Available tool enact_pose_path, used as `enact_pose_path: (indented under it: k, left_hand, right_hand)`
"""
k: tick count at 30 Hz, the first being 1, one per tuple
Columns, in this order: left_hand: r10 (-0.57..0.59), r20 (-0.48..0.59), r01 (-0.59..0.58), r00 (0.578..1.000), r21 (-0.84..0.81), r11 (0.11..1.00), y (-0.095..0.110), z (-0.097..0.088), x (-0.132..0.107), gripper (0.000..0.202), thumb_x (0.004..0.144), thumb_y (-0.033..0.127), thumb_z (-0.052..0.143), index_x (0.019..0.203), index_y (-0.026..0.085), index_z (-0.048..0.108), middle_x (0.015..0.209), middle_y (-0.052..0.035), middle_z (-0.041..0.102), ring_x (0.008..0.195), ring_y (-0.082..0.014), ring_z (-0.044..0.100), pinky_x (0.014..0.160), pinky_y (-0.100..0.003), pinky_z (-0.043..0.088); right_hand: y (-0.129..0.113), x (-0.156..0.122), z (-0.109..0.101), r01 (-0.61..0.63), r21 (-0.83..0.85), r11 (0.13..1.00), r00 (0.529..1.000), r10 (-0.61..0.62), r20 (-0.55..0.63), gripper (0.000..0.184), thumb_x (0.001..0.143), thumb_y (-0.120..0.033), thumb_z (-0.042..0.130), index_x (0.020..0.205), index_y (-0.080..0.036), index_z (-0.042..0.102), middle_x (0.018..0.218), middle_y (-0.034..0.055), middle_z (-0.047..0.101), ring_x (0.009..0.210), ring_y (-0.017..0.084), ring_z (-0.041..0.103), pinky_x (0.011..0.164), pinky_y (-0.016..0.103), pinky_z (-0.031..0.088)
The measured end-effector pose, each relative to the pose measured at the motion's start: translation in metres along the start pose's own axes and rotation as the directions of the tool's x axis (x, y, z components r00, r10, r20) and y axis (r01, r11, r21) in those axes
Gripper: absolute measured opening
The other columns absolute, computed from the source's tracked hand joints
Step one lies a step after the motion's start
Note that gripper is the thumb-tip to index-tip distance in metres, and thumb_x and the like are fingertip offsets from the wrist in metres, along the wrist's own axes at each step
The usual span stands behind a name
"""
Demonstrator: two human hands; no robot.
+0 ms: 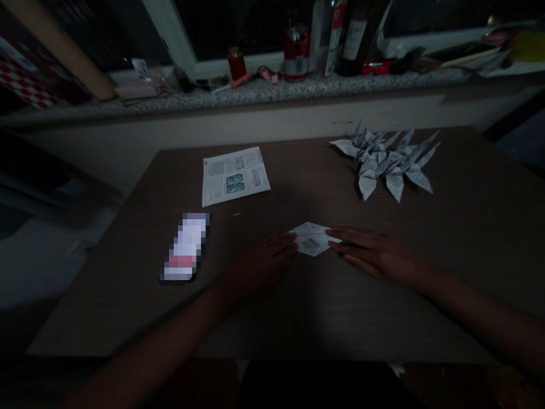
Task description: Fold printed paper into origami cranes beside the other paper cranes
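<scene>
A small sheet of printed paper, folded into a diamond-like shape, lies on the table between my hands. A thin reddish line crosses its upper part. My left hand rests its stretched fingertips on the paper's left corner. On the opposite corner lie the fingers of my right hand, extended and slightly apart, with the thumb lower down. Both hands are open and low over the tabletop. The fingers cover the paper's side corners.
Folded paper cranes sit clustered at the table's back right. A printed sheet lies at the back left, a lit phone nearer. Behind, a granite windowsill carries a red jar, bottles and clutter.
</scene>
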State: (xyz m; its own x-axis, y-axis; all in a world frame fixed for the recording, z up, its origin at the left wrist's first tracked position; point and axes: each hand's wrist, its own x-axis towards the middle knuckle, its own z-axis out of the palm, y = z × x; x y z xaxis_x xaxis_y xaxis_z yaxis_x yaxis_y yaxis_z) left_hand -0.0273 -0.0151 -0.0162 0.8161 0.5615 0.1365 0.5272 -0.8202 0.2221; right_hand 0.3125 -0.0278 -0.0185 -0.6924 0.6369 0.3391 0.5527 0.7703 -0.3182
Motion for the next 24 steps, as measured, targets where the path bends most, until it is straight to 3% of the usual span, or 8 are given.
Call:
enact_pose_path:
  k: [5, 13, 19, 24]
  left_hand:
    - [0.020, 0.002, -0.020, 1.000, 0.056, 0.998, 0.000, -0.001, 0.002, 0.040, 0.109, 0.020, 0.043, 0.147, 0.015, 0.055, 0.158, -0.0143, 0.051, 0.148, -0.0253, 0.047, 0.119, -0.046, 0.046]
    - [0.062, -0.014, -0.058, 0.998, 0.192, 0.980, 0.011, -0.005, 0.012, 0.041, 0.110, 0.030, 0.045, 0.143, 0.010, 0.056, 0.151, -0.0164, 0.057, 0.141, -0.0283, 0.054, 0.116, -0.045, 0.047]
    - [0.085, 0.033, -0.089, 0.996, 0.136, 0.987, 0.026, -0.004, 0.018, 0.049, 0.109, 0.039, 0.047, 0.150, 0.012, 0.048, 0.149, -0.0148, 0.059, 0.136, -0.0283, 0.056, 0.112, -0.043, 0.047]
    - [0.002, 0.062, -0.009, 0.998, 0.120, 0.993, 0.026, -0.008, 0.021, 0.053, 0.108, 0.043, 0.049, 0.153, 0.015, 0.045, 0.152, -0.0133, 0.056, 0.140, -0.0296, 0.052, 0.115, -0.045, 0.043]
  right_hand:
    - [-0.001, 0.001, 0.001, 0.014, -0.036, 0.999, 1.000, -0.014, 0.000, 0.035, 0.100, -0.017, 0.060, 0.133, -0.023, 0.071, 0.150, 0.0113, 0.061, 0.136, 0.028, 0.060, 0.111, 0.048, 0.055]
    - [-0.003, -0.004, 0.007, 0.034, -0.118, 0.992, 0.998, -0.029, 0.051, 0.042, 0.101, -0.022, 0.060, 0.142, -0.016, 0.063, 0.154, 0.0176, 0.056, 0.141, 0.031, 0.054, 0.114, 0.051, 0.051]
    - [-0.012, -0.003, 0.008, -0.017, -0.173, 0.985, 0.997, 0.028, 0.065, 0.041, 0.101, -0.025, 0.061, 0.142, -0.017, 0.063, 0.152, 0.0174, 0.058, 0.139, 0.032, 0.058, 0.111, 0.050, 0.054]
    - [-0.022, 0.000, 0.008, -0.025, -0.205, 0.978, 0.997, 0.038, 0.060, 0.038, 0.101, -0.027, 0.061, 0.137, -0.016, 0.067, 0.148, 0.0183, 0.061, 0.134, 0.034, 0.061, 0.108, 0.053, 0.055]
